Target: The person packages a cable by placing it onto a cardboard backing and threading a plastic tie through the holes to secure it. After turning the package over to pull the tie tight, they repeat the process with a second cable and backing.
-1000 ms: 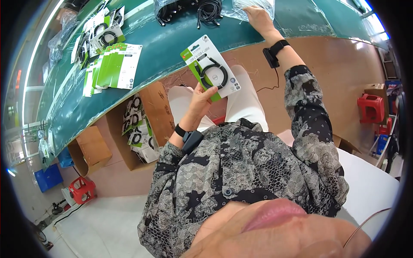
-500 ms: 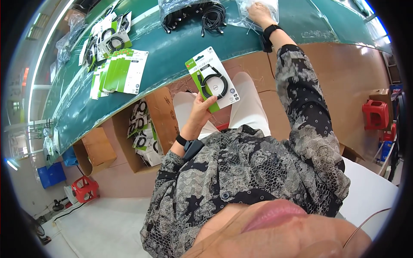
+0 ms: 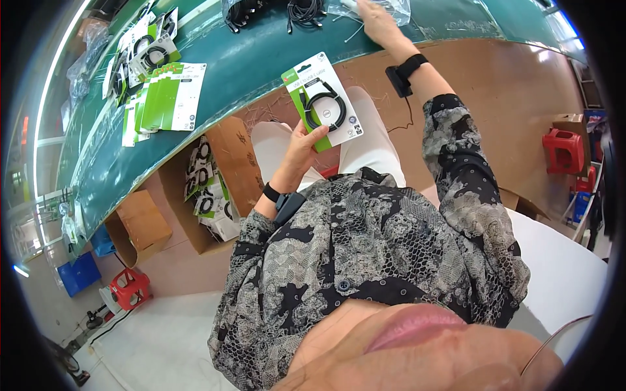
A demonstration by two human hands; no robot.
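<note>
My left hand (image 3: 302, 148) grips the lower left corner of a white and green blister card (image 3: 342, 124), its thumb on the front. A coiled black cable (image 3: 325, 111) shows on the card, which is tilted a little above my lap. At the top edge my right hand (image 3: 381, 26) reaches over the green table to a clear plastic bag (image 3: 395, 10). Its fingers close around a whitish thing, partly cut off by the picture's edge. Thin white strips (image 3: 353, 32) stick out beside it. Coiled black cables (image 3: 304, 13) lie left of the bag.
Overlapping white and green cards (image 3: 166, 101) lie on the green table (image 3: 251, 65) at the left, below more carded cables (image 3: 145, 55). Under the table edge, a cardboard box (image 3: 176, 202) holds packed cards. Red stools (image 3: 129, 289) stand on both sides.
My right hand has shifted left and up on the plastic bag, and its fingers are now at the picture's top edge. My left hand still holds the card. The whole view has shifted slightly.
</note>
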